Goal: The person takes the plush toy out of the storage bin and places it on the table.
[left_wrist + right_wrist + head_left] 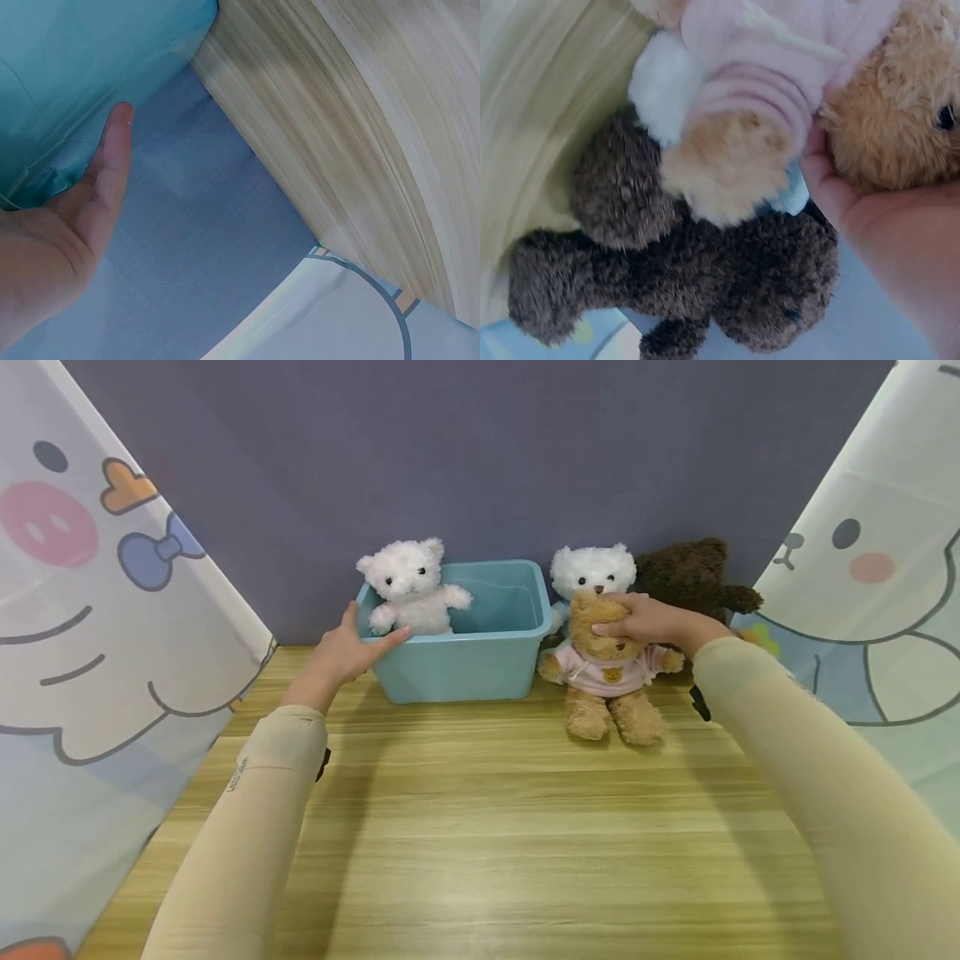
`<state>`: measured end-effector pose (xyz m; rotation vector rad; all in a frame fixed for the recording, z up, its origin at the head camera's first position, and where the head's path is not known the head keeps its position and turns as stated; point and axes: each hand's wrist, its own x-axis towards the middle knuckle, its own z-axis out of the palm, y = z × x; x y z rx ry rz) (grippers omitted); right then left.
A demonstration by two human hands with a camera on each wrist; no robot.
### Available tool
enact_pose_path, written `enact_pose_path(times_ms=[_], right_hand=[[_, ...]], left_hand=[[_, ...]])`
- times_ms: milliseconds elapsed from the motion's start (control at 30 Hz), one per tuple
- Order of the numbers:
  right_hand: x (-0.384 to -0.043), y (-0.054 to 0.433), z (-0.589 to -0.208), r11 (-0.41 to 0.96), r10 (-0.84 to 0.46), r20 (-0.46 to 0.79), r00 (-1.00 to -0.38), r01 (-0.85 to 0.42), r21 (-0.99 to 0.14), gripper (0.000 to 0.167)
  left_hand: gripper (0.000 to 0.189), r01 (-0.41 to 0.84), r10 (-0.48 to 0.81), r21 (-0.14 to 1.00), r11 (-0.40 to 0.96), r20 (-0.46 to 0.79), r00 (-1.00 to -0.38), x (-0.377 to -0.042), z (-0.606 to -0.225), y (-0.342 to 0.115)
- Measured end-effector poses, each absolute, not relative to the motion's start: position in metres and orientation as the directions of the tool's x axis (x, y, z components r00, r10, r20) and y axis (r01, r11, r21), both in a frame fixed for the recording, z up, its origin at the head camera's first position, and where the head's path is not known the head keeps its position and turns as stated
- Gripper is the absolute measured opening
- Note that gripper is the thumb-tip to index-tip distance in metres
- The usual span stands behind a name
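My left hand (339, 653) holds the left front corner of a light blue plastic bin (461, 668), thumb along the front rim and fingers at the left side. A finger stretches beside the bin wall (90, 45) in the left wrist view. Inside the bin sits a white plush cat (411, 585), leaning toward the left rim. With my right hand (660, 620) I grip a tan teddy bear (613, 672) by its head, thumb across its face; the other fingers are largely hidden behind. The bear wears a pink hoodie (757, 45), and its legs hang down toward the table.
Behind the tan bear are a white plush bear (596, 567), partly covered, and a dark brown plush bear (735, 270) tipped sideways. A grey cloth (480, 460) backs the wooden table (487, 827). Printed curtains (97, 635) flank both sides.
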<state>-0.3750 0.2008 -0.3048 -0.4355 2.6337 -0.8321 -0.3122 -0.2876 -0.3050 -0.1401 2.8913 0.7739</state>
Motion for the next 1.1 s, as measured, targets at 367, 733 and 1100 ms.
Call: enact_pose_path(times_ms=[367,733,1100], right_hand=[[-0.3763,0.1992,-0.3075,0.785,-0.355,-0.284,-0.891,-0.119,-0.608,0.091],[-0.3768,0.1983,-0.3053,0.779,-0.342,-0.279,-0.898,-0.104,-0.619,0.094],[-0.3783,0.1998,-0.3098,0.771,-0.339,-0.266,-0.903,-0.105,-0.628,0.092]], left_hand=[[0.147,-0.138,-0.060,0.483,0.865,-0.173,-0.983,-0.3096,-0.3035,-0.2900],[0.147,-0.139,-0.061,0.479,0.867,-0.177,-0.982,-0.3116,-0.3003,-0.2887],[0.150,-0.138,-0.060,0.477,0.868,-0.174,-0.983,-0.3127,-0.3026,-0.2876]])
